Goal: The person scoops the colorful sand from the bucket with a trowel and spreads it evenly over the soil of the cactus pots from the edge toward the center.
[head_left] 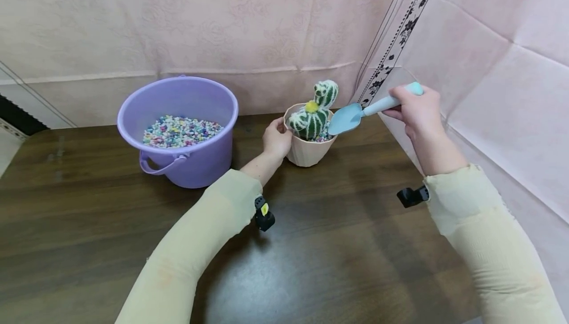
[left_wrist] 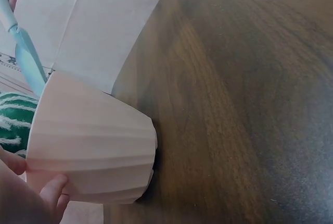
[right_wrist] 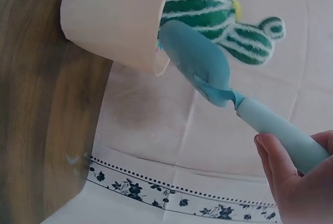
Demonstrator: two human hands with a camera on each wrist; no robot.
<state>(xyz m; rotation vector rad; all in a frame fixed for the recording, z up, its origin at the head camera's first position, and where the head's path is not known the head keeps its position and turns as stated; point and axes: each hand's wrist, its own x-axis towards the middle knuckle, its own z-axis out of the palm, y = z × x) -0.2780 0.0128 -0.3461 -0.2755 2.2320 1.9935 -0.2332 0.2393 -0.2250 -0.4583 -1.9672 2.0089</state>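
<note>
My left hand (head_left: 276, 140) is curled against the side of the pot (head_left: 308, 152), thumb and fingers (left_wrist: 52, 191) wrapped on its ribbed wall, steadying it on the table (head_left: 338, 245). My right hand (head_left: 415, 109) is closed round the handle of the scoop (head_left: 355, 115), whose blade rests at the pot's rim, just beside the cactus (head_left: 313, 114). Coloured pebbles already lie round the cactus in the pot; more sit in the bucket (head_left: 180, 129), which stands to the left, near the pot but not touching it. I'd judge the main risk is spilling: the blade looks to be at the very edge, so if I tip it outward, any pebbles would drop onto the table rather than inside. A push from the blade could also nudge the cactus askew, or tilt the light pot if my left grip slackens.
</note>
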